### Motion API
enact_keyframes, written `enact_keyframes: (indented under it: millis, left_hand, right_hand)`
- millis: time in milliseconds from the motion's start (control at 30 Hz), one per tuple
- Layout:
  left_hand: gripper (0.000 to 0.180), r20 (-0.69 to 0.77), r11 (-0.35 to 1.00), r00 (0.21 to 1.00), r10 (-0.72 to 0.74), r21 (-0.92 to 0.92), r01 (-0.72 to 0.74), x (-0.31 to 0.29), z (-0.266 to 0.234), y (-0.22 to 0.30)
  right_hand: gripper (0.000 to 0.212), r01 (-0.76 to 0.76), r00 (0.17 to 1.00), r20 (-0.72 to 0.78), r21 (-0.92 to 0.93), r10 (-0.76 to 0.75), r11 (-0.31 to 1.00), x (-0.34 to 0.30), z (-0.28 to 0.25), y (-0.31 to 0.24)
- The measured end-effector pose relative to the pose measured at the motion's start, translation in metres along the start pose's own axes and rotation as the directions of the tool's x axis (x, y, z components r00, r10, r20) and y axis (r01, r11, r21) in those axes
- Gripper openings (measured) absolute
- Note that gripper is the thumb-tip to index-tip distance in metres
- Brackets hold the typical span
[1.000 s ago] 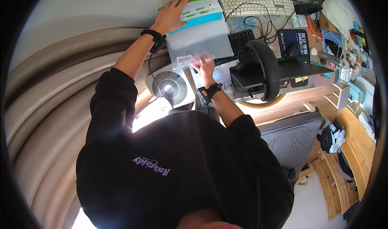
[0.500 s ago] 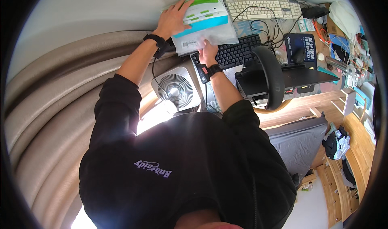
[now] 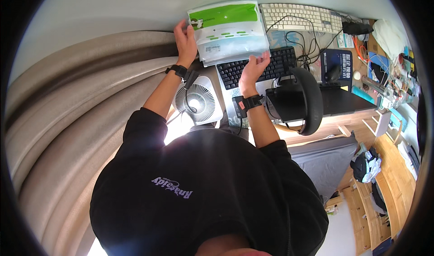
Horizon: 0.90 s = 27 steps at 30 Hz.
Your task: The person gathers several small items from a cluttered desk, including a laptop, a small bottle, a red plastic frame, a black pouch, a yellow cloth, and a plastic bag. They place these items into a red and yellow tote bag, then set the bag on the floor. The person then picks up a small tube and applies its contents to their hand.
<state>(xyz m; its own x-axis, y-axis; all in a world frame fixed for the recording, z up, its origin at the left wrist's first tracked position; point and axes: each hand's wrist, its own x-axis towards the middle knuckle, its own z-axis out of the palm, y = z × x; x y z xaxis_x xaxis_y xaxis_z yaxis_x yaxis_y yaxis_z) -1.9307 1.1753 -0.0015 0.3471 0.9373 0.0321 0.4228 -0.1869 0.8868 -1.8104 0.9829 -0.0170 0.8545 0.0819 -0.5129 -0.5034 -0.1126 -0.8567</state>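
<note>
A flat plastic package (image 3: 233,32), white with a green band and a clear lower strip, lies at the far edge of the desk with its lower edge by the black keyboard (image 3: 280,61). At its left edge is my left hand (image 3: 185,42), open, fingers extended along the side. My right hand (image 3: 254,73) is open too, its fingertips at the package's lower right corner, over the black keyboard. Whether either hand presses on the package I cannot tell. Both wrists wear black straps with small devices.
A cream keyboard (image 3: 300,18) sits right of the package, with tangled black cables (image 3: 307,43) below it. Headphones (image 3: 312,100) stand before a dark screen (image 3: 346,100). A mouse (image 3: 333,73) rests on a dark pad. A white round-grilled appliance (image 3: 197,101) stands beside the curtain (image 3: 86,79).
The package now lies flatter, with its green band fully in view. My left hand has moved off its top to the left edge; my right hand has let go of its lower edge and shifted right.
</note>
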Motion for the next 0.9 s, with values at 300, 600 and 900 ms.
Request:
enact_keyframes:
  millis: [300,600,900]
  left_hand:
    - [0.08,0.536,0.511,0.663,-0.523,-0.426,0.747,0.022,0.008,-0.027]
    - [0.095,0.412,0.731,0.749,-0.519,-0.24,0.638,-0.007,0.005,0.022]
    - [0.088,0.366,0.786,0.772,-0.52,-0.148,0.6,-0.038,0.01,0.007]
  right_hand:
    - [0.063,0.219,0.966,0.149,-0.053,-0.21,0.974,0.083,0.051,-0.018]
    - [0.055,0.251,0.962,0.158,-0.176,-0.224,0.952,0.061,0.036,-0.045]
    - [0.055,0.295,0.955,0.123,-0.289,-0.27,0.911,0.059,0.018,-0.018]
